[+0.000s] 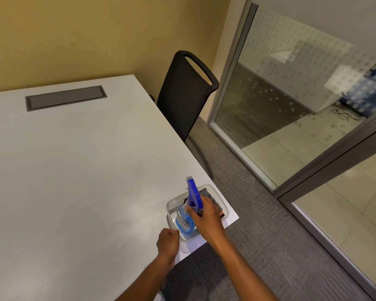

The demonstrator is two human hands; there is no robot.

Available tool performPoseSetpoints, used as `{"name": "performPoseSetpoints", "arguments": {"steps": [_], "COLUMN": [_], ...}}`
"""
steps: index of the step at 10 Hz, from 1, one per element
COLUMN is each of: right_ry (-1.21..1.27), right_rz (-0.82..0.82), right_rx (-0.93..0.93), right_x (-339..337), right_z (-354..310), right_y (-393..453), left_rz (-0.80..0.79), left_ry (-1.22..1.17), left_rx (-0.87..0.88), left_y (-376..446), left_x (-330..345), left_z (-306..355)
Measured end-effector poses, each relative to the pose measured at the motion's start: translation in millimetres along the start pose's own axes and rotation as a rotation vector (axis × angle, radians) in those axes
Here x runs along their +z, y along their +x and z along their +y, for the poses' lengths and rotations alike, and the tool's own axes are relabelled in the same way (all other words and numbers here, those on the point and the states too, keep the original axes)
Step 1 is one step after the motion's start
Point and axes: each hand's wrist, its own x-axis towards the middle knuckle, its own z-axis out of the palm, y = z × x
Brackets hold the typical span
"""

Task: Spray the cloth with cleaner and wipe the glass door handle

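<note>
At the worktop's near right corner, my right hand (206, 216) grips the spray bottle (188, 210) standing in a clear tub (172, 205).
I see the grey cloth (211, 195) lying in the same tub just behind the bottle, partly hidden by that hand; my left hand (167, 238) is curled into a fist against the tub's near rim, holding nothing I can see. A black mesh chair (182, 92) stands at the white worktop (74, 170) edge, glass door (345, 213) to the right, across grey carpet (248, 213).

A tub (172, 205) on the table's (74, 170) near right corner holds a spray bottle (186, 216) and cloth (213, 197).
</note>
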Motion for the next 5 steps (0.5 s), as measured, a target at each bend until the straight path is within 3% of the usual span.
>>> {"name": "performPoseSetpoints", "arguments": {"steps": [2, 5], "right_ry": [0.056, 0.149], "right_rz": [-0.023, 0.022], "right_rx": [0.059, 0.11], "right_x": [-1, -29], "right_z": [1, 10], "right_y": [0, -29], "left_rz": [-0.003, 0.127], "left_ry": [0.08, 0.019], "left_rx": [0.024, 0.134], "left_y": [-2, -19], "left_x": [-3, 1], "left_z": [3, 4]}}
